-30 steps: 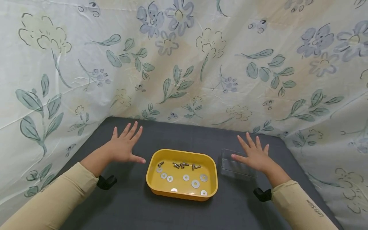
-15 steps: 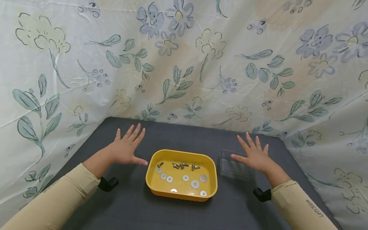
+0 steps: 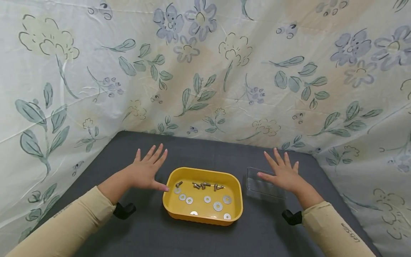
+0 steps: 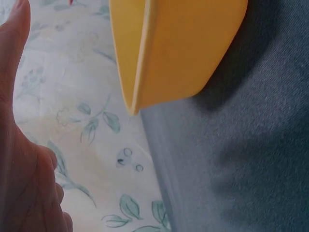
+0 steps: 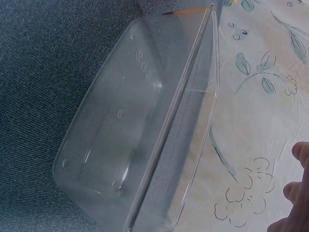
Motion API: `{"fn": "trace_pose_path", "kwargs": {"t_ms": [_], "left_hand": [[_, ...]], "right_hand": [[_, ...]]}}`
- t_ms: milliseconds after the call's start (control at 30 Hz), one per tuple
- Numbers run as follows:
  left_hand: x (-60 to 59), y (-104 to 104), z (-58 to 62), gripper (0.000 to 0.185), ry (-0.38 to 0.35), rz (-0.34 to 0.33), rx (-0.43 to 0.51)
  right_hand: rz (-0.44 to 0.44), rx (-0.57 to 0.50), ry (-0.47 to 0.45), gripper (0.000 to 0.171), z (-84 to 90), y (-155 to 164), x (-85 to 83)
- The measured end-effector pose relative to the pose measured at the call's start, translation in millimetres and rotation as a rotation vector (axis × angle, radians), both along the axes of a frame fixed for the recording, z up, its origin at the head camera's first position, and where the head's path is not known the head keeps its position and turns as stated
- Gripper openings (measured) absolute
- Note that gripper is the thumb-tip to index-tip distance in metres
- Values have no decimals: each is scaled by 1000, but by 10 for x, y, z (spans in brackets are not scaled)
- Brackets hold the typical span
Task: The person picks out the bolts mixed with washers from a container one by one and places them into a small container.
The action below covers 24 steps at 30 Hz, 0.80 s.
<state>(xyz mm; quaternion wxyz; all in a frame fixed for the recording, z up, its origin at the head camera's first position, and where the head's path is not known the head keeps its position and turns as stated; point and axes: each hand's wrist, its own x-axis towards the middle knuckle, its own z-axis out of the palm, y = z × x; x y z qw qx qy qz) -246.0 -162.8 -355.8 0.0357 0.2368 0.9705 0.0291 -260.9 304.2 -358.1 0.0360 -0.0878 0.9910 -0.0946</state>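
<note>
I am looking down at a dark grey mat [image 3: 205, 235] spread over the table, with a floral curtain [image 3: 205, 71] hung close around it on three sides. At the centre sits a yellow tray [image 3: 236, 208]; inside it a row of small screws [image 3: 202, 185] lies toward 12 o'clock and flat washers [image 3: 218, 205] are scattered toward 6 o'clock. At 3 o'clock from the tray, just beside it, rests a clear plastic box [image 3: 253, 180].

My left hand [image 3: 146, 173] lies flat with fingers spread wide, holding nothing, at 9 o'clock of the tray, its thumb tip right at the tray's rim. My right hand [image 3: 284, 175] is likewise spread flat and empty, over the clear box.

Compared with a second ago, the left hand has slid toward the tray, the thumb closing the gap to its rim; the right hand, tray and box have scarcely shifted.

The left wrist view gives what the head view cannot: the tray's outer wall [image 4: 193, 53] from low down and the mat's edge against the curtain, with the left hand [image 4: 19, 145] at the frame's side. The right wrist view shows the box [image 5: 130, 140] is empty, with small moulded marks on its wall, and the fingertips [image 5: 297, 188] apart from it.
</note>
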Motion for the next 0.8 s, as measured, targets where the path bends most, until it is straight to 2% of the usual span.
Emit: {"fn": "trace_pose_path", "kwargs": {"t_ms": [800], "left_hand": [[100,206,-342,120,-116,-69,-33]], "right_hand": [[15,13,12,99,-26,-48,-30]]}}
